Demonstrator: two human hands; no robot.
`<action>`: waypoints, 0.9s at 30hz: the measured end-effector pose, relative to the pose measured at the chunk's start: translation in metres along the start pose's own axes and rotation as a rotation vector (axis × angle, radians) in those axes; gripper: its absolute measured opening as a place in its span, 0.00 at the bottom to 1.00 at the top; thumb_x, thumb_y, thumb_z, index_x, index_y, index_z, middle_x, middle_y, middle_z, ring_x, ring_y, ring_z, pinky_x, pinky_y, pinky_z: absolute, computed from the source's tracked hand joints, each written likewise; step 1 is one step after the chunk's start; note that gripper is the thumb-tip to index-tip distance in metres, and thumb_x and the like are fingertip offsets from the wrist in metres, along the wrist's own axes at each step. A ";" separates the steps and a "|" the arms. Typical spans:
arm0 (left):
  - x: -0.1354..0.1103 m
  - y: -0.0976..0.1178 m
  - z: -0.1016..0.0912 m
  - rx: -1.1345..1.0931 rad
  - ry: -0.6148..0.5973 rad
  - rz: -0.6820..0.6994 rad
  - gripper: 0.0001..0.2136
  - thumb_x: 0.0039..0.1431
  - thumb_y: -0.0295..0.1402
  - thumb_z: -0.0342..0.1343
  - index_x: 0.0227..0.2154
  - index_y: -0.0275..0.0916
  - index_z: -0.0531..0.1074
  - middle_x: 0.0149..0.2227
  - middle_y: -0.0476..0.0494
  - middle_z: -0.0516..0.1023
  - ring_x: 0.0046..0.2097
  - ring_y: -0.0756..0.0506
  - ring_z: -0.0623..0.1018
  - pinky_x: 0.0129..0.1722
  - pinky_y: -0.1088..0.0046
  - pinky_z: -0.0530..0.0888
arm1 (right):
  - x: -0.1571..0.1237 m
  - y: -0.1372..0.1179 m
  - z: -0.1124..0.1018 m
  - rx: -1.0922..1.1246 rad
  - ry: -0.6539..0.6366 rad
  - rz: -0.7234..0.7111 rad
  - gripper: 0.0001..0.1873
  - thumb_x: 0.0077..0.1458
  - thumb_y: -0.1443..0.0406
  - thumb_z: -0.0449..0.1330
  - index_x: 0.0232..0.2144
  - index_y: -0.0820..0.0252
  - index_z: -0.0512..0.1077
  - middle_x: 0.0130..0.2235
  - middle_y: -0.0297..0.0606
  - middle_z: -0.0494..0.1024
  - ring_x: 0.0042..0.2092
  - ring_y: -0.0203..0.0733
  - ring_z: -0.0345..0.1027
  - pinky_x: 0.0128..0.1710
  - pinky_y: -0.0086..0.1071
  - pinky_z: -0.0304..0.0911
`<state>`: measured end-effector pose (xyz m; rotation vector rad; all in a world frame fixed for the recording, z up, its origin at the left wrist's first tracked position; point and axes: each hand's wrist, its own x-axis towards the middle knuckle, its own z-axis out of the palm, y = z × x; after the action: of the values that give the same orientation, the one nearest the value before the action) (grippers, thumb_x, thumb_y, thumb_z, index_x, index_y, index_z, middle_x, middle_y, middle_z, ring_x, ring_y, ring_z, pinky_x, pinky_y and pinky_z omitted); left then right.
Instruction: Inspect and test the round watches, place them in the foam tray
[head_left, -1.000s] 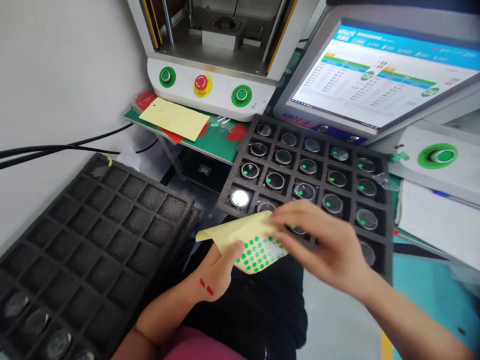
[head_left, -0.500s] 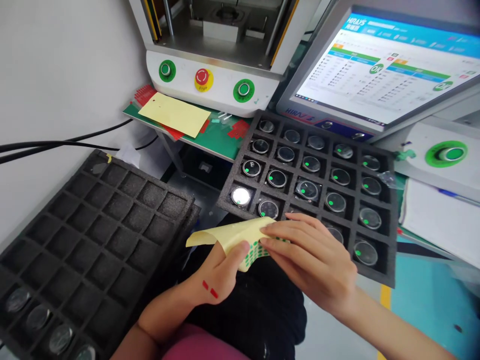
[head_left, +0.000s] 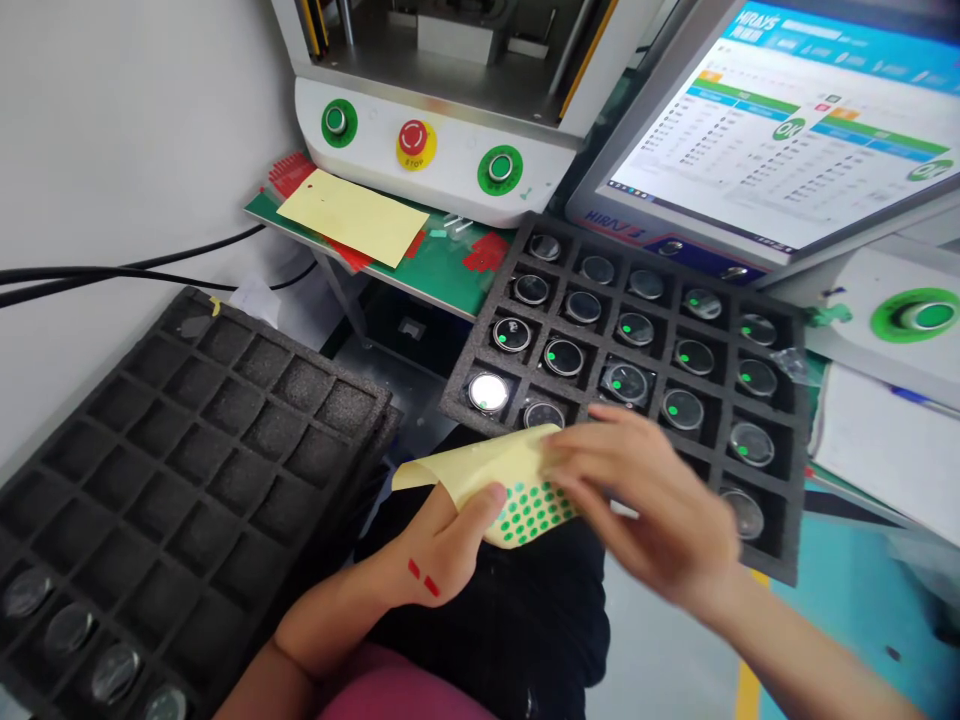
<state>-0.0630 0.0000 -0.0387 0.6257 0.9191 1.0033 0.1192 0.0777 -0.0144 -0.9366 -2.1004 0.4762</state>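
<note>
While the left hand (head_left: pixel 451 545) pinches the yellow sticker sheet (head_left: pixel 480 466) between its thumb and fingers hidden behind, I see the right hand (head_left: pixel 660 500) at the sheet's right end, its fingers bunched. That one is blurred, and I cannot tell whether its fingertips grip anything. From where I watch, the sheet hangs curled above the dark trousers (head_left: pixel 487 625), near the right foam tray (head_left: pixel 786 540), and rows of green dot stickers (head_left: pixel 534 512) show on its face.

In that tray, round glass-faced pieces (head_left: pixel 683 410) sit in separate compartments, many bearing one green dot; one at the near left corner glares white. On the left foam tray (head_left: pixel 247 497), I make out four similar pieces along the near side.

Farther off, on the green bench (head_left: pixel 448 285), a plain yellow sheet (head_left: pixel 356 216) lies partly over red strips (head_left: pixel 291 172), before a machine with a red stop button (head_left: pixel 413 138). I also have a lit monitor (head_left: pixel 780 150) at upper right.
</note>
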 end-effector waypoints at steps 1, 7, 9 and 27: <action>0.000 -0.001 -0.001 -0.009 0.015 -0.005 0.24 0.63 0.45 0.54 0.57 0.37 0.70 0.47 0.39 0.82 0.57 0.37 0.74 0.59 0.60 0.69 | 0.009 0.018 -0.006 -0.003 0.092 0.159 0.07 0.59 0.64 0.61 0.27 0.55 0.73 0.34 0.34 0.80 0.39 0.42 0.75 0.48 0.41 0.68; 0.002 -0.005 -0.005 -0.004 0.128 -0.042 0.27 0.59 0.48 0.58 0.56 0.38 0.71 0.49 0.40 0.81 0.60 0.36 0.72 0.63 0.59 0.65 | 0.067 0.147 -0.037 -0.119 0.150 0.744 0.11 0.64 0.59 0.57 0.33 0.60 0.71 0.27 0.31 0.72 0.26 0.33 0.66 0.29 0.31 0.68; 0.002 -0.005 -0.005 -0.010 0.199 -0.068 0.27 0.57 0.49 0.59 0.55 0.38 0.72 0.51 0.39 0.80 0.60 0.35 0.71 0.63 0.59 0.66 | 0.076 0.168 -0.038 -0.144 0.061 0.859 0.12 0.65 0.59 0.57 0.36 0.63 0.71 0.30 0.32 0.73 0.27 0.31 0.66 0.29 0.28 0.68; 0.004 -0.005 -0.003 0.007 0.309 -0.058 0.23 0.56 0.45 0.60 0.51 0.37 0.75 0.50 0.38 0.80 0.57 0.36 0.75 0.58 0.59 0.70 | 0.089 0.137 -0.016 -0.275 0.244 0.703 0.04 0.54 0.72 0.60 0.30 0.62 0.68 0.26 0.32 0.71 0.25 0.35 0.65 0.30 0.32 0.64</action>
<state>-0.0625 0.0022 -0.0454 0.4530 1.2060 1.0623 0.1563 0.2354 -0.0404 -1.8095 -1.5974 0.3915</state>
